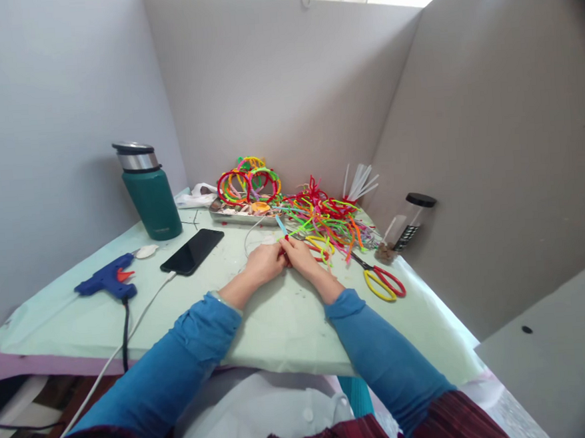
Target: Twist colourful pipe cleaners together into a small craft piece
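My left hand and my right hand meet over the middle of the table, fingertips pressed together. Between them is a small red piece, mostly hidden by the fingers. A light blue strip sticks up just beyond the fingertips; whether it is held I cannot tell. Right behind my right hand lie scissors with yellow and red handles, partly covered by colored pipe cleaners.
A metal tray holds colorful rings. At the left are a green bottle, a phone and a blue glue gun with its cord. At the right are more scissors, a clear jar and white sticks.
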{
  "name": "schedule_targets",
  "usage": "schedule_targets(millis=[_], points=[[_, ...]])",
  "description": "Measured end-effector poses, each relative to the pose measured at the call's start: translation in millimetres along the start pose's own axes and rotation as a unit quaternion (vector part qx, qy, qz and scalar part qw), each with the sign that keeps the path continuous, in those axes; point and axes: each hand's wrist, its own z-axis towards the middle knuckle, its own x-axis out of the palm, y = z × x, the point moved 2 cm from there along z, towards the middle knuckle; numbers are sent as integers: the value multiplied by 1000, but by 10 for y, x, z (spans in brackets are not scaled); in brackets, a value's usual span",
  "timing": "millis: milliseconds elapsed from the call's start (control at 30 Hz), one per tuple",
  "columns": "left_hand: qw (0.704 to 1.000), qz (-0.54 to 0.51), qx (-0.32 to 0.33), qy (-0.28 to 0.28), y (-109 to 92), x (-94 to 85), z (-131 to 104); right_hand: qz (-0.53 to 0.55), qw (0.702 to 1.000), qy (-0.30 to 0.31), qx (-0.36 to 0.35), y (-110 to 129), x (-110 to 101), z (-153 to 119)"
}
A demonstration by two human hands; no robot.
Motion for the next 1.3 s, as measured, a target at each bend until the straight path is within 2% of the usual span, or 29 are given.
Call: schedule_targets(millis=[467, 767, 1300], points=[[1000, 2, -12, 8, -11, -9, -3, -5, 1000, -2, -9, 5, -6, 3], [1000, 3, 12, -4, 29, 36, 15, 0, 1000, 4, -5, 22, -4, -12], [1000, 9, 15, -1, 34, 43, 19, -8, 1000, -2, -8, 8, -2, 0]])
